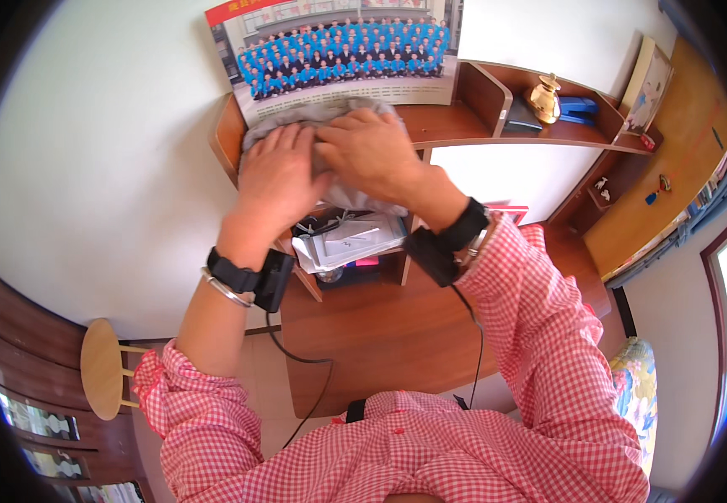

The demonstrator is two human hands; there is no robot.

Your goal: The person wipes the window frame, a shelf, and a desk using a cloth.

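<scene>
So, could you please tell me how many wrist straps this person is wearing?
2: one black strap on the left wrist, below the left hand, and one on the right wrist, beside the right hand. Both hands press a grey cloth.

- shirt (430, 444): red-and-white small gingham check, buttoned front with red buttons, sleeves rolled up past the forearms
- left hand (275, 180): bare, black strap on wrist with boxy black module (273, 281), thin silver bangle (225, 289) just below
- right hand (367, 151): bare, black wrist strap, boxy black module (430, 256), metal watch edge showing
- thin black cables (296, 356) run from both modules down to the chest
</scene>
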